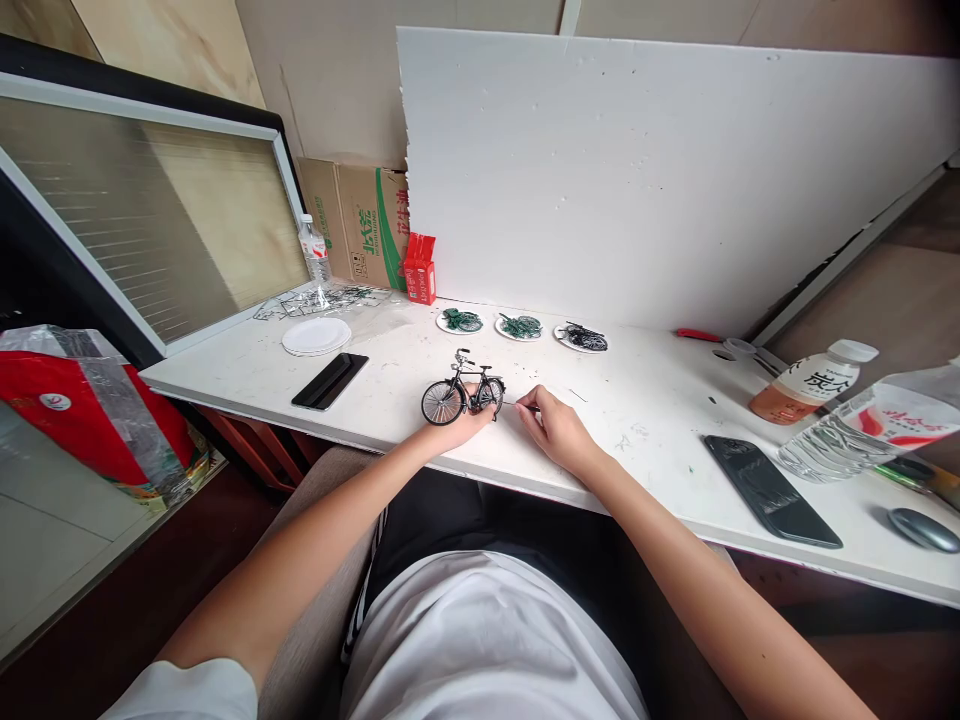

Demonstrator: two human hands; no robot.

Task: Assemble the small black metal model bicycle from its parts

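My left hand is closed around the lower rear part of a small black model bicycle. The bicycle stands upright over the front of the white table, its handlebar to the left. My right hand is closed in a pinch on a thin tool, possibly a small screwdriver. Its narrow shaft points left at the rear wheel; whether the tip touches I cannot tell. Behind, green parts lie on one small plate, more green parts on a second plate, and black parts on a third plate.
Stacked white plates and a phone lie to the left. Further back are a water bottle, a red box and a cardboard carton. On the right are another phone, two bottles and a mouse.
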